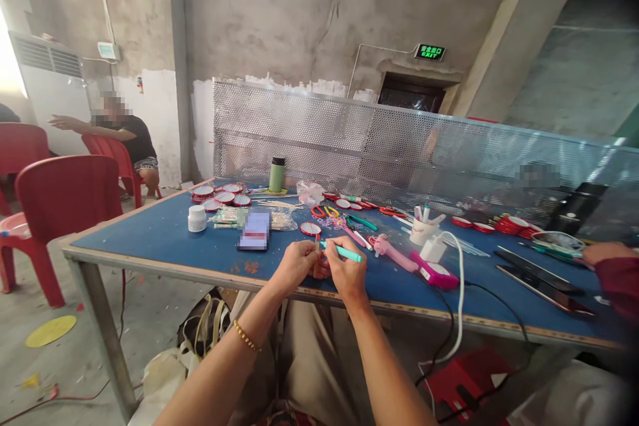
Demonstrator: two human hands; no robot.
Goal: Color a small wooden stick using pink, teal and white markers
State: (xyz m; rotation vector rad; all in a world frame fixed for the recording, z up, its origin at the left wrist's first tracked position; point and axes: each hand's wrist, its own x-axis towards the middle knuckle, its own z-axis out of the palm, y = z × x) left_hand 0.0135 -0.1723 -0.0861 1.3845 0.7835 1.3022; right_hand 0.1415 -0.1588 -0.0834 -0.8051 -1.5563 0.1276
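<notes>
The left hand (298,265) is closed in a pinch on a small red-tipped piece (317,244), held upright just above the near edge of the blue worktable (150,239). What the piece is cannot be told at this size. The right hand (346,271) is closed around a teal-handled tool (343,251), gripped like a pen, with its working end against the piece.

To do this step well, judging from the grip:
- Keep both wrists close to the table edge for support.
- Hold the piece low, so its top stays exposed to the tool.
- Apply light pressure; a slip would drive the tip toward the left fingers.

A round red-rimmed disc (310,228) lies just beyond the hands. A pink handheld device (435,274) with a white cable (458,293) rests to the right. Another person's hand (602,253) shows at the far right.
</notes>
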